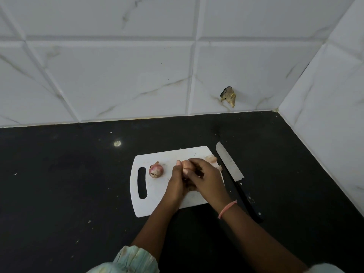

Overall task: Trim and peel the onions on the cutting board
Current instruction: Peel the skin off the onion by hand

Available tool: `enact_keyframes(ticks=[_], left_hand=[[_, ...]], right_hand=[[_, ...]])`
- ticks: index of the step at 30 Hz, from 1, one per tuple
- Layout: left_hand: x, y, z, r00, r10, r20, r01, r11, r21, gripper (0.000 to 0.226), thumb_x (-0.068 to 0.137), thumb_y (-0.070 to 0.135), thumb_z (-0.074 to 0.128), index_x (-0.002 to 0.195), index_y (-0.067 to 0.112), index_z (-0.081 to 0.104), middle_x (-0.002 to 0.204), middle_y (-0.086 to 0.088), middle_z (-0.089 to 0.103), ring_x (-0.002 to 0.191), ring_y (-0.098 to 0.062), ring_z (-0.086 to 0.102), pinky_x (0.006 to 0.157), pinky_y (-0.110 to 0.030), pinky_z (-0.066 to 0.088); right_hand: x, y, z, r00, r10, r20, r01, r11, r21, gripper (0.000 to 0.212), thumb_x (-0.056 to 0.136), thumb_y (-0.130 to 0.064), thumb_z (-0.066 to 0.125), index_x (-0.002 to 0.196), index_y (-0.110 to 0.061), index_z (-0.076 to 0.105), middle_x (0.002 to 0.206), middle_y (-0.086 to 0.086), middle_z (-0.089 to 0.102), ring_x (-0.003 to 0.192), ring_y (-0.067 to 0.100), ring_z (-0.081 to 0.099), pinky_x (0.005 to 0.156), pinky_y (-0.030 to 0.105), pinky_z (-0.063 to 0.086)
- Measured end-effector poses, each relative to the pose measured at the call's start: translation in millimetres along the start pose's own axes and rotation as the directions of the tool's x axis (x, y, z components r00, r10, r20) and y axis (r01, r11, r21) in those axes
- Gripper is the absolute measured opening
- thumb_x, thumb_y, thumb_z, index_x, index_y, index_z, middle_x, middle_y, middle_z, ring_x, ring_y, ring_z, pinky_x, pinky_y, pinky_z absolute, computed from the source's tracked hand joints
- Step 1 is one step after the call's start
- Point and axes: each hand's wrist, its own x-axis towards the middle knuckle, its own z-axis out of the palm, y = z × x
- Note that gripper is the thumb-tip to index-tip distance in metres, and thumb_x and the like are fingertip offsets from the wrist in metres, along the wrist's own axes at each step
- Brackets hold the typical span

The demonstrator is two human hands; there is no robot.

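A white cutting board (157, 203) with a handle slot lies on the black counter. Both hands meet over its middle around a pale onion (186, 164). My left hand (177, 182) cups the onion from the left. My right hand (204, 178) covers it from the right, fingers curled onto its top. A second onion (156, 170), still in its reddish skin, rests on the board to the left, apart from the hands. Loose peel scraps (211, 159) lie at the board's far right corner.
A knife (229, 166) with a black handle lies on the counter along the board's right edge, blade pointing away. The black counter (69, 184) meets white tiled walls behind and at the right. A chipped hole (228, 96) marks the back wall.
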Motion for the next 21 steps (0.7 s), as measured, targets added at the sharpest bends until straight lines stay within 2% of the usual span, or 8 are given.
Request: enact_keyframes(ticks=[3,8,11,13,15,18,20,21], left_hand=[[-1,-1,0,1.0,0.021,-0.001,-0.021,1.0,0.023,0.061,0.106,0.05,0.015,0.12,0.015,0.063,0.111,-0.007,0.075,0.108,-0.023,0.07,0.086,-0.039,0.057],[1,-6,-2,0.998,0.043,-0.036,-0.04,0.997,0.071,0.061,0.105,0.052,0.016,0.112,0.015,0.065,0.107,-0.014,0.073,0.104,-0.031,0.067,0.094,-0.052,0.051],[2,-9,-4,0.997,0.025,-0.072,-0.022,0.999,0.039,0.06,0.105,0.052,0.017,0.111,0.018,0.067,0.105,-0.006,0.075,0.104,-0.017,0.07,0.088,-0.035,0.056],[3,-9,-6,0.997,0.013,-0.076,-0.013,1.0,-0.001,0.059,0.106,0.051,0.018,0.113,0.018,0.067,0.104,-0.003,0.076,0.104,-0.014,0.07,0.081,-0.027,0.056],[2,-6,-7,0.999,0.01,-0.045,-0.011,1.0,-0.016,0.06,0.105,0.052,0.019,0.119,0.016,0.065,0.111,-0.006,0.075,0.109,-0.019,0.069,0.084,-0.031,0.056],[5,-2,-5,1.0,0.014,-0.018,-0.014,0.999,0.039,0.072,0.091,0.076,0.035,0.131,0.019,0.053,0.117,-0.007,0.072,0.112,-0.027,0.067,0.097,-0.05,0.052],[8,-3,-5,1.0,-0.008,-0.013,0.009,0.997,0.073,0.093,0.071,0.091,0.046,0.137,0.026,0.042,0.116,-0.003,0.071,0.11,-0.029,0.067,0.097,-0.052,0.052],[8,-3,-5,1.0,0.0,-0.001,0.0,0.998,0.063,0.094,0.068,0.092,0.047,0.137,0.028,0.041,0.115,-0.002,0.071,0.112,-0.031,0.066,0.095,-0.05,0.053]], right_hand=[[3,3,7,0.998,0.06,0.0,-0.06,0.992,0.111,0.024,0.092,-0.028,0.063,0.115,-0.02,0.065,0.108,-0.008,0.068,0.103,0.004,0.062,0.093,0.031,0.053],[4,2,16,0.999,0.045,0.006,-0.045,0.995,0.088,0.023,0.099,-0.032,0.052,0.113,-0.02,0.065,0.104,-0.009,0.069,0.098,0.002,0.063,0.088,0.023,0.053],[3,-1,22,0.999,0.042,0.002,-0.042,0.996,0.073,0.022,0.1,-0.03,0.048,0.114,-0.022,0.063,0.103,-0.013,0.065,0.097,-0.002,0.061,0.084,0.013,0.049],[4,0,24,0.999,0.051,-0.02,-0.05,0.997,0.051,0.026,0.1,-0.032,0.048,0.118,-0.021,0.063,0.111,-0.009,0.066,0.103,0.002,0.06,0.09,0.018,0.05],[4,3,24,0.998,0.047,-0.05,-0.045,0.998,0.041,0.027,0.099,-0.033,0.049,0.121,-0.023,0.062,0.117,-0.006,0.066,0.109,0.008,0.059,0.094,0.025,0.05],[4,4,20,0.998,0.022,-0.067,-0.016,0.996,0.09,0.024,0.099,-0.027,0.051,0.119,-0.024,0.064,0.117,-0.009,0.066,0.109,0.005,0.06,0.094,0.028,0.051],[4,2,16,0.997,-0.007,-0.078,0.014,0.996,0.087,0.024,0.099,-0.023,0.052,0.12,-0.023,0.064,0.117,-0.011,0.066,0.109,0.004,0.06,0.093,0.026,0.051],[4,1,14,0.996,-0.027,-0.086,0.034,0.996,0.082,0.024,0.098,-0.023,0.053,0.12,-0.022,0.064,0.116,-0.011,0.066,0.109,0.003,0.059,0.093,0.024,0.05]])
